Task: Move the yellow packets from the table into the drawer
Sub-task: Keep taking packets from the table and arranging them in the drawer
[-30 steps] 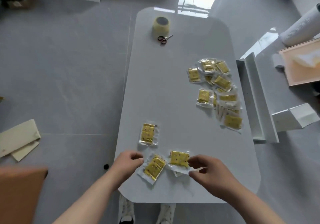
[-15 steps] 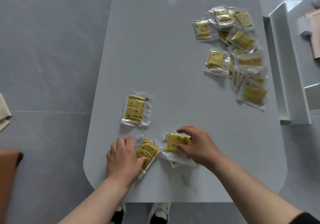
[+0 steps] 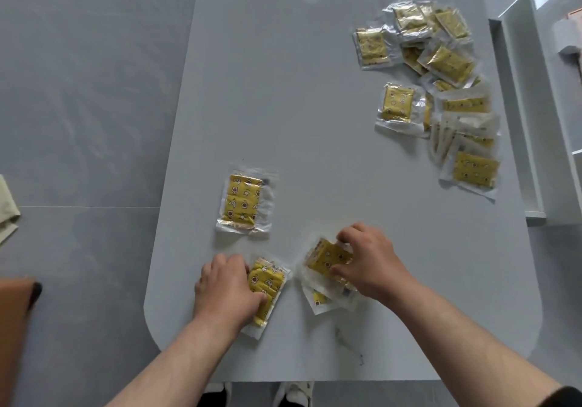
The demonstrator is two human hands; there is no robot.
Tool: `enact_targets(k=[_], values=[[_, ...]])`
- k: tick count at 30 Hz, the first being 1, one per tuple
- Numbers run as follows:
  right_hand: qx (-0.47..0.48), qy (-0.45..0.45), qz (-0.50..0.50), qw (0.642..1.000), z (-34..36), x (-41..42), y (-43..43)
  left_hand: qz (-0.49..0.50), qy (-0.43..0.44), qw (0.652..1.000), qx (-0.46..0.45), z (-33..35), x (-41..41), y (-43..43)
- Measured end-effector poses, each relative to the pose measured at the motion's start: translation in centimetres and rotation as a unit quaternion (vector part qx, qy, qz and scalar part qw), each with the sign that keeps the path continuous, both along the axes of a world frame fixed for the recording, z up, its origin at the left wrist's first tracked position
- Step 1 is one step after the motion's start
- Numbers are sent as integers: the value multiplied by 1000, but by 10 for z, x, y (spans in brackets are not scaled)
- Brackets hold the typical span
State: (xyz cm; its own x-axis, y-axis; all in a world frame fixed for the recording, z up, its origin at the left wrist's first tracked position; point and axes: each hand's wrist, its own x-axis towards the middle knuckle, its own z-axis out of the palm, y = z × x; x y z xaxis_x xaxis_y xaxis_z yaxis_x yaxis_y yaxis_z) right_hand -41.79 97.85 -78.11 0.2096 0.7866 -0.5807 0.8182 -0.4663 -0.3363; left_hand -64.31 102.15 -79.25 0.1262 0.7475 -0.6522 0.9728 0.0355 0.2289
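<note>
Near the front edge of the white table [image 3: 315, 142], my left hand [image 3: 225, 287] grips a yellow packet [image 3: 267, 283] that still lies on the tabletop. My right hand [image 3: 370, 260] pinches a second yellow packet [image 3: 327, 257], tilted up off another packet [image 3: 321, 298] beneath it. One more yellow packet [image 3: 244, 201] lies flat and alone, just beyond my left hand. A pile of several yellow packets [image 3: 447, 97] is spread at the table's far right. The open white drawer [image 3: 522, 123] stands past the table's right edge.
Grey tiled floor surrounds the table. A brown object [image 3: 15, 328] sits at the lower left and a beige piece [image 3: 8, 214] at the left edge. My shoes [image 3: 293, 392] show under the table's front edge.
Both hands have closed tighter on their packets. The right hand has tipped its packet up off the one underneath. The view has moved in closer to the table.
</note>
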Motion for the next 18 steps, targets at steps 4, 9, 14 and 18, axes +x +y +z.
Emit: enact_targets(k=[4,9,14,18], values=[[22,80,-145,986,8,14,-8,7,-10,1000,1,-1,5,-1],[43,138,-247,958,21,33,-26,-2,-10,1000,-25,0,3,6],[-19,135,-126,983,22,36,-38,-2,-50,995,-83,9,-1,14],[-34,137,-83,987,20,32,-34,120,-172,973,-97,32,-2,48]])
